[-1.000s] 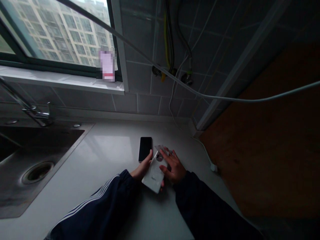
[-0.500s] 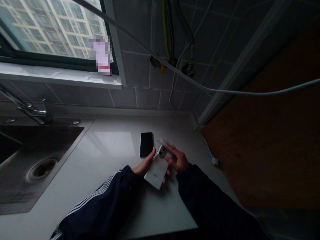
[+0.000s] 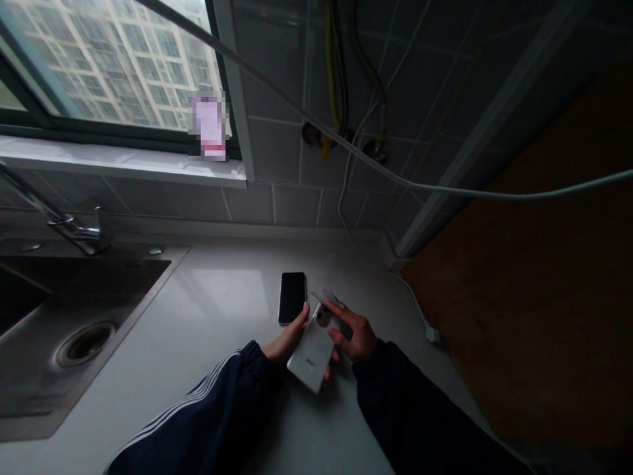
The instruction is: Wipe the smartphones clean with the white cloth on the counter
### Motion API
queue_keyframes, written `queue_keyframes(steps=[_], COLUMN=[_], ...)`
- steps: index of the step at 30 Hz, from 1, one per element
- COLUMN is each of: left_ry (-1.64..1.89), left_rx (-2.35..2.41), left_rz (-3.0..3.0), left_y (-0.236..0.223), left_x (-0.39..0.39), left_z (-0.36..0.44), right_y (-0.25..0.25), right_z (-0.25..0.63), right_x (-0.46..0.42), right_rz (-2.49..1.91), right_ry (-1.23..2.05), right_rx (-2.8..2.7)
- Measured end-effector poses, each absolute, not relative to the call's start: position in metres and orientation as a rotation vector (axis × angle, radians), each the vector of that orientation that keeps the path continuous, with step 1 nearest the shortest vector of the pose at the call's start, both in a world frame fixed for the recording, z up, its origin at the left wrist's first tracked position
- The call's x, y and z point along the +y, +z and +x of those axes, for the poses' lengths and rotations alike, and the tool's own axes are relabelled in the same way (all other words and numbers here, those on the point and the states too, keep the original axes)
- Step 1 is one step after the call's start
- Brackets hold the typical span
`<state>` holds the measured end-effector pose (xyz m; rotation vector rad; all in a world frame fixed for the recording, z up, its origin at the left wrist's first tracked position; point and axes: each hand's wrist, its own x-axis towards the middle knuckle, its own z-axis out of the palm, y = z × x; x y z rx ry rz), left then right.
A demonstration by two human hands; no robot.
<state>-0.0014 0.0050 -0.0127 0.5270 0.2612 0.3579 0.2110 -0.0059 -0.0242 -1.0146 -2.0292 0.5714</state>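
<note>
My left hand (image 3: 291,335) is closed around a white smartphone (image 3: 312,359), its thumb along the left edge and fingertips showing past the right edge. The phone is tilted, back side up, with its dark camera lenses near the top. At the top right of the phone, my right hand (image 3: 357,332) holds a thin, pale, crumpled sheet like a tissue (image 3: 327,295). Its fingers press the sheet at the camera end, and its thumb is over the phone's back. A second smartphone (image 3: 292,297) with a dark screen lies on the counter just beyond my left thumb.
The white counter (image 3: 217,297) runs up to a tiled wall. A steel sink (image 3: 143,300) with a faucet (image 3: 79,231) is at left, below a window. A pale cable (image 3: 469,192) crosses in front, and a white plug (image 3: 432,335) lies near the brown panel (image 3: 534,297) at right.
My right hand, with the pale sheet, has shifted right and toward the phone's top edge, uncovering more of the camera lenses. My left hand keeps hold of the phone. The view has swayed slightly.
</note>
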Motion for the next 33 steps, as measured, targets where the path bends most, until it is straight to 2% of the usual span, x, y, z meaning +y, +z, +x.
queue_keyframes(steps=[16,26,33], left_ry=[0.456,0.551,0.450], left_rx=[0.514,0.664,0.528], left_rz=[0.459,0.433,0.489], left_y=[-0.011,-0.008,0.001], left_x=[0.005,0.001,-0.004], left_z=[-0.005,-0.001,-0.003], right_y=[-0.025,-0.028,-0.013], right_z=[0.198,0.186,0.199], right_x=[-0.015,-0.029,-0.009], right_rz=[-1.031,-0.777,-1.024], right_ry=[0.414,0.317,0.265], right_rx=[-2.140,-2.312,-2.264])
